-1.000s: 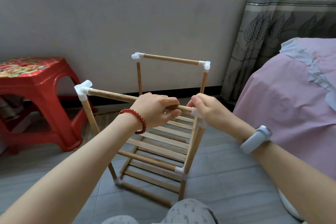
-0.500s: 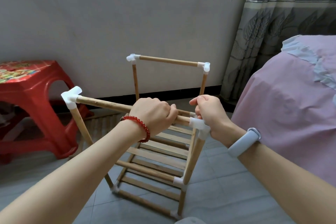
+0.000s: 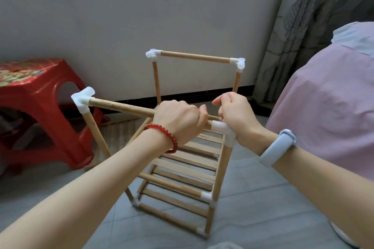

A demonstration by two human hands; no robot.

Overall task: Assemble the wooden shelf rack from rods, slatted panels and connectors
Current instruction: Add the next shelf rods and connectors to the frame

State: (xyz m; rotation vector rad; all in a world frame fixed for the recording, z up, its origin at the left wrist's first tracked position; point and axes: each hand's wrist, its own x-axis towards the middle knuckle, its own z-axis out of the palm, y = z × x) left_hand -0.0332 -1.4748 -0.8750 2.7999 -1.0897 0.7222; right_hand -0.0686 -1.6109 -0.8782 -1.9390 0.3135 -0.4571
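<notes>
Rack [image 3: 182, 159] stands on the floor tiles between the red stool [image 3: 40, 111] and the bed [image 3: 327, 107], wall close behind.

My left hand [image 3: 178, 121] is wrapped in a full fist round the near top rod [image 3: 121, 107], just beside its right end, so I can steady it and drive it sideways. My right hand [image 3: 236, 119] curls over the white corner connector [image 3: 222, 129], fingers closed against it, bracing it on its upright. Judgement: seating the rod in this socket.

2 slatted panels sit below; the far top rod [image 3: 196, 57] is already joined.

Room: bed edge near my right forearm, stool near the left corner connector [image 3: 83, 99]. Free space mostly toward me.
</notes>
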